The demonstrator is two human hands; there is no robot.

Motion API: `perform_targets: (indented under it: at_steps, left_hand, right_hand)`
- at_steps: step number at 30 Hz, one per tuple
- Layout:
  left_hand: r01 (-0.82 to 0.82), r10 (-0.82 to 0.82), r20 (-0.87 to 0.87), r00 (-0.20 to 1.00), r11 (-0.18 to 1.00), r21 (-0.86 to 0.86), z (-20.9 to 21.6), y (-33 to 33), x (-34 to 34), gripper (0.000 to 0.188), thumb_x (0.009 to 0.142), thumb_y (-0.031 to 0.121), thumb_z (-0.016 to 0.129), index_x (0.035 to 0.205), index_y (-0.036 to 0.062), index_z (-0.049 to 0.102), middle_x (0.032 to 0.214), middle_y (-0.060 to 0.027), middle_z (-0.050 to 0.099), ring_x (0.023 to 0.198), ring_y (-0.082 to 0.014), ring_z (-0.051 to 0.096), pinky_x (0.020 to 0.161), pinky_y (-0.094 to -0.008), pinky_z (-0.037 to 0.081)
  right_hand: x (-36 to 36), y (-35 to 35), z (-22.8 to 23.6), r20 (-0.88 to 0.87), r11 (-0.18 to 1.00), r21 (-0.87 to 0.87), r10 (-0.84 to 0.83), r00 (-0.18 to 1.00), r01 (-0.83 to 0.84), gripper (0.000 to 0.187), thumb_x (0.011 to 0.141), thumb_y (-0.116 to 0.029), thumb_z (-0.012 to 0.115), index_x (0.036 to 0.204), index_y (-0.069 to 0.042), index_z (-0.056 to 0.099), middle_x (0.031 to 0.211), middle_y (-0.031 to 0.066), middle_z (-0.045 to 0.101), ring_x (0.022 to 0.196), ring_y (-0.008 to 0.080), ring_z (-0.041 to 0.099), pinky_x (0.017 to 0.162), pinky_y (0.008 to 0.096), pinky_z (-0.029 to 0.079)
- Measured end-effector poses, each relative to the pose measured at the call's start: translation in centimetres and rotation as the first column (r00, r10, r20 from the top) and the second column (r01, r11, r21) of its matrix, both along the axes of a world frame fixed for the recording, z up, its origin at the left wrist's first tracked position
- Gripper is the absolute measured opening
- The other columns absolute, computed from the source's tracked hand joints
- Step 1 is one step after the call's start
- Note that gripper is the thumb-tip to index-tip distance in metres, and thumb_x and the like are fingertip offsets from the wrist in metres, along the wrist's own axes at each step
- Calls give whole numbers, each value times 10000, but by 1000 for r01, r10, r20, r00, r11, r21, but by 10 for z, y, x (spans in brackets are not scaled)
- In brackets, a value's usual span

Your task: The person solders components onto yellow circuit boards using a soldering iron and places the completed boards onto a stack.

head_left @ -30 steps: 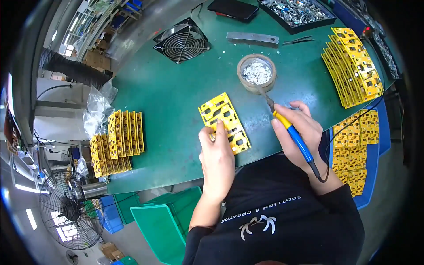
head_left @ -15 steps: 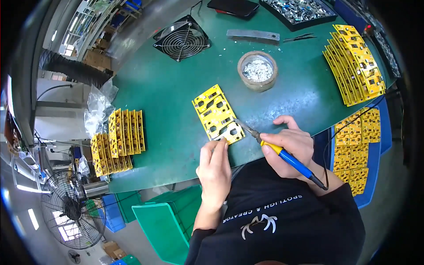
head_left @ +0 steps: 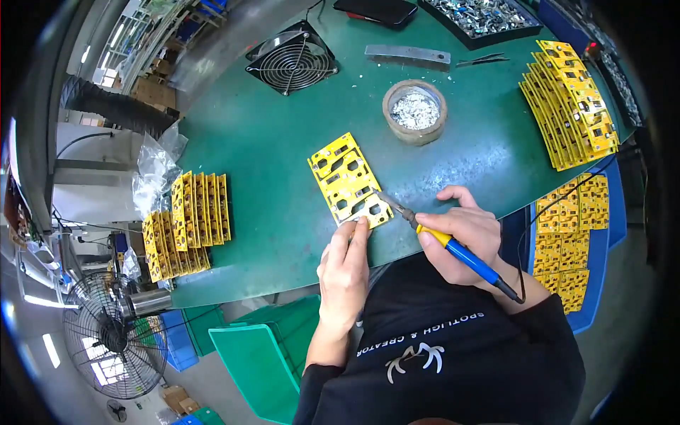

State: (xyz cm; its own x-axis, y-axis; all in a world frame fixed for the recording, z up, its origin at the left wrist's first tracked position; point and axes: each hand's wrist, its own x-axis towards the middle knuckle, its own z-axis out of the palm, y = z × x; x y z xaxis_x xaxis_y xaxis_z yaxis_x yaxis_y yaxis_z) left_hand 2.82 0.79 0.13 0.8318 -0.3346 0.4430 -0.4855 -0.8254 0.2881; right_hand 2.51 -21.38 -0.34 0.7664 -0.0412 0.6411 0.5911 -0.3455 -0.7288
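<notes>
head view: your left hand [head_left: 343, 273] is at the near end of a yellow circuit panel [head_left: 347, 177], thumb and fingertips drawn narrow together over its lower edge; you cannot be seen clearly enough there to tell whether they pinch the panel or only press on it. the panel lies on the green tabletop [head_left: 269, 156] in front of you, slanted, its far end leaning to your left, with dark cutouts across its face.

your right hand [head_left: 464, 237] is closed around the blue-and-yellow handle of a soldering iron [head_left: 471, 261]. its metal tip points left to the panel's right edge, toward the near end; whether it touches or sits just above, i cannot tell. the cord loops down from the handle's end beside your wrist.

beyond the iron stands a round bowl [head_left: 415, 134] with silvery bits inside. past it lie a flat metal bar [head_left: 407, 54] and dark tweezers [head_left: 483, 60], near a black tray [head_left: 503, 39] full of small parts. a square black fan [head_left: 292, 60] is at the far left of them.

more yellow panels stand in a row [head_left: 567, 106] at your right and in two groups [head_left: 200, 212] at your left, near clear plastic [head_left: 156, 173]. a blue bin [head_left: 598, 262] below the right edge holds others.
</notes>
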Motion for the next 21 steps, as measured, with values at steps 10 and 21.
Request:
perform_targets:
  at_steps: [10, 21]
  left_hand:
    - [-89, 88, -11, 996, 989, -117, 8, -17, -9, 294, 888, -2, 813, 1172, 1, 738, 1102, -141, 687, 843, -282, 719, 713, -363, 587]
    - [-111, 117, 29, 993, 983, -143, 0, -28, -13, 197, 878, -48, 795, 1066, -29, 737, 1104, -145, 683, 867, -291, 717, 718, -367, 588]
  right_hand:
    - [-4, -2, 2, -6, 999, -10, 36, 999, -36, 217, 772, -14, 814, 986, -21, 783, 704, 66, 725, 555, 185, 673, 898, 453, 574]
    - [-6, 0, 3, -10, 997, -7, 79, 997, -79, 203, 757, -8, 817, 955, -27, 781, 671, 57, 704, 525, 184, 647, 887, 454, 577]
